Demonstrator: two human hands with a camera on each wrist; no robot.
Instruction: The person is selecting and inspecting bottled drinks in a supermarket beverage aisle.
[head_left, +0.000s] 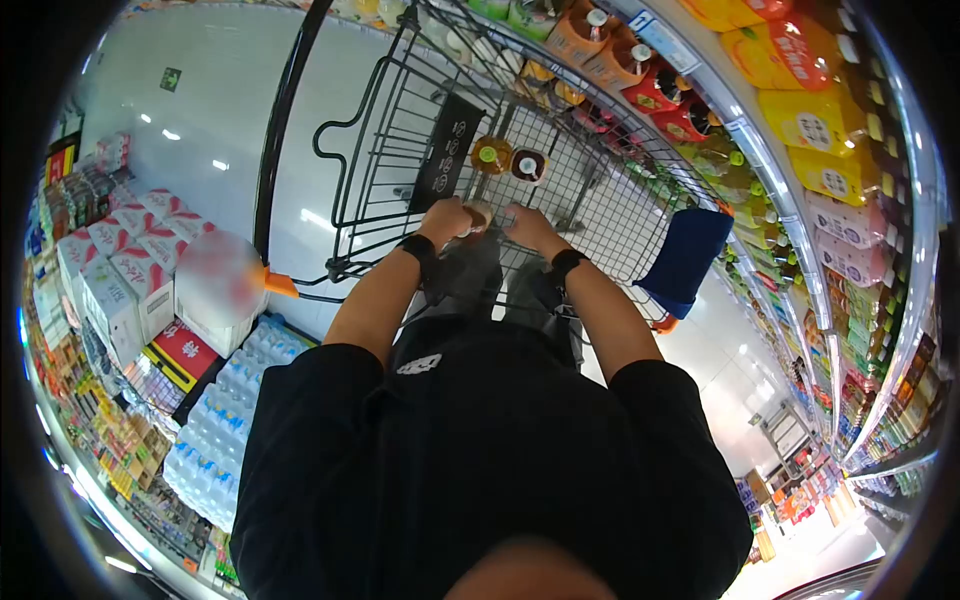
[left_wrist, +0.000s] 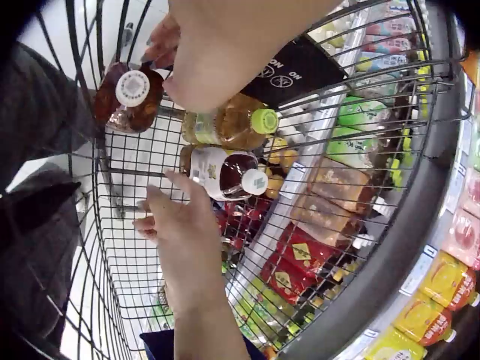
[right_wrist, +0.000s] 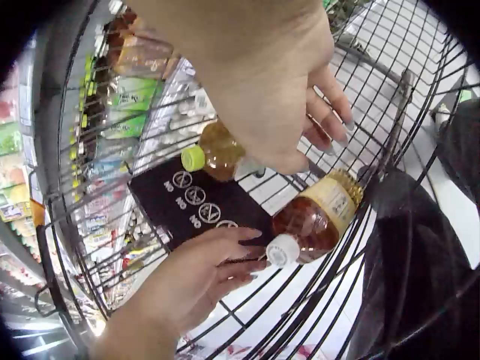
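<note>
If the black wire shopping cart (head_left: 600,225) jolts, I could see the amber plastic bottle with cream label and white cap (right_wrist: 319,225) topple inside its near wall. My left hand (right_wrist: 199,274) lies beside it, fingers loosely parted, contact unclear; my right hand (left_wrist: 184,225) is spread, empty.

Supermarket: wire shopping cart (head_left: 622,208), price-labelled shelves (head_left: 772,182) of bottled drinks (head_left: 812,125).
</note>
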